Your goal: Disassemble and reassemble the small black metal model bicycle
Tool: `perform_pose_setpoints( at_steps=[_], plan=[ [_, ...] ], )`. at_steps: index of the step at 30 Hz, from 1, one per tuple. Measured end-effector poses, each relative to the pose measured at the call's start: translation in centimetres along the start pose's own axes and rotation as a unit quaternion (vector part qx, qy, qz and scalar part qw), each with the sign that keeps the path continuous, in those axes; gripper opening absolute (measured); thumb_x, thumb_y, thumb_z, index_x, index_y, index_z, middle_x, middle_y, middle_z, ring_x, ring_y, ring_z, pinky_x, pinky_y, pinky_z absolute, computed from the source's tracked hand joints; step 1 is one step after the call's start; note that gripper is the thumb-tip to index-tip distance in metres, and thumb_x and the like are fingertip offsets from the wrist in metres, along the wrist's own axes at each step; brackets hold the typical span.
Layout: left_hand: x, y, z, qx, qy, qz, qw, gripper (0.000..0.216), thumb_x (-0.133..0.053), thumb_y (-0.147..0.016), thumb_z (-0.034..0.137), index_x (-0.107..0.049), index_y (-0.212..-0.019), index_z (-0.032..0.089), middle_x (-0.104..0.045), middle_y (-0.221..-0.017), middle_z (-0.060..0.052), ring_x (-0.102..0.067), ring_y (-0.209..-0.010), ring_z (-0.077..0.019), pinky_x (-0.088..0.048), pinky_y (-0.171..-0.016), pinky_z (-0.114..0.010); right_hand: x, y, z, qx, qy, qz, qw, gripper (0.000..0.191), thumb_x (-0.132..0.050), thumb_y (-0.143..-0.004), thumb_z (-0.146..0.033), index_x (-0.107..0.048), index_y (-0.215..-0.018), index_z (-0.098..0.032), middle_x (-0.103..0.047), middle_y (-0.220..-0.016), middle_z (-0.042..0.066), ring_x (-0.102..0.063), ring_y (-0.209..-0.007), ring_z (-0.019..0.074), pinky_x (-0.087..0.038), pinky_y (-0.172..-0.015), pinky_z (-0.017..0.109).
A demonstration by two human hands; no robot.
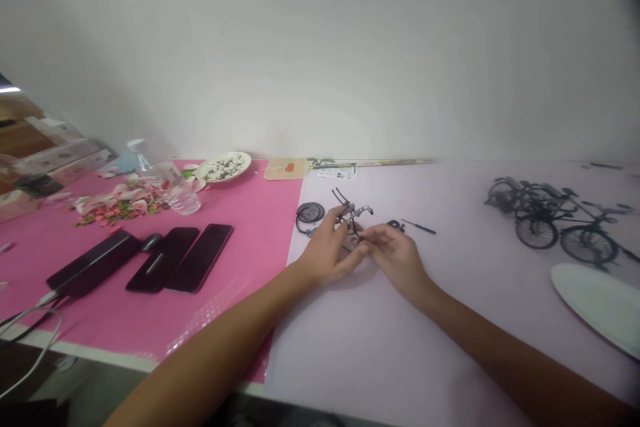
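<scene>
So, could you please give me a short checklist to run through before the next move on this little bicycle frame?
1. Left hand on the bicycle frame: ok, fingers around it.
2. Right hand grip: ok, fingertips pinched at the frame's lower end.
3. Join at those fingertips seated: cannot tell, fingers hide it.
4. Loose wheel at hand: ok, on the table just beyond the left hand.
5. Screwdriver in hand: not ok, lying on the table beyond the right hand.

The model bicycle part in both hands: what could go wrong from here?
The slender model bicycle part, held between the left hand and right hand, might bend or slip. The spoked wheel near the left hand could get knocked. The screwdriver-like tool, lying loose beyond the right hand, might roll.
</scene>
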State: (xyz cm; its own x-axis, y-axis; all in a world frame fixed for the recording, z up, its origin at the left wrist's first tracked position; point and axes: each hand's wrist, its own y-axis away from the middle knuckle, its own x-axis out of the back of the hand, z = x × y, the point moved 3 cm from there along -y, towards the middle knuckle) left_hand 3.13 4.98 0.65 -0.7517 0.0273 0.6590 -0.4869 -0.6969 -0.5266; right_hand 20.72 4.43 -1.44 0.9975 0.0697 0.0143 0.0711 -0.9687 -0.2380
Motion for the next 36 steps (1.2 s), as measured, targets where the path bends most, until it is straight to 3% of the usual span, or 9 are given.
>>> perform_pose_setpoints(
  at_steps=[13,28,36],
  plan=[
    [0.15,-0.3,0.59,-0.027,-0.051,0.024,0.998,0.036,-0.061,-0.096,0.034,-0.057,-0.128,0.016,-0.041,-0.148,-0.023,-0.044,-0.143,-0.0356,-0.045,-0.114,-0.052,0.1,-0.05,0.39,0.013,-0.009,0.012,1.0,0.028,-0.083,-0.083,-0.041,-0.065,-0.095,-0.023,-0.076,-0.099,0.006,-0.076,-0.092,0.0238,-0.06,-0.085,0.037],
    [0.53,-0.45,0.68,-0.042,-0.088,0.032,0.995,0.021,-0.06,-0.093,0.028,-0.06,-0.11,0.016,-0.044,-0.145,-0.023,-0.05,-0.134,-0.0352,-0.048,-0.109,-0.051,0.03,0.25,0.24,0.037,0.031,0.001,0.999,0.024,-0.077,-0.092,-0.044,-0.067,-0.098,-0.024,-0.075,-0.1,0.006,-0.076,-0.095,0.0244,-0.061,-0.083,0.036],
    [0.51,-0.52,0.32,-0.033,-0.081,0.032,0.996,0.022,-0.059,-0.092,0.027,-0.06,-0.111,0.016,-0.043,-0.149,-0.023,-0.05,-0.135,-0.036,-0.046,-0.11,-0.053,-0.09,0.43,-0.15,0.037,0.052,-0.002,0.998,0.026,-0.074,-0.094,-0.048,-0.067,-0.101,-0.024,-0.075,-0.101,0.007,-0.075,-0.095,0.0248,-0.061,-0.082,0.037]
  ],
)
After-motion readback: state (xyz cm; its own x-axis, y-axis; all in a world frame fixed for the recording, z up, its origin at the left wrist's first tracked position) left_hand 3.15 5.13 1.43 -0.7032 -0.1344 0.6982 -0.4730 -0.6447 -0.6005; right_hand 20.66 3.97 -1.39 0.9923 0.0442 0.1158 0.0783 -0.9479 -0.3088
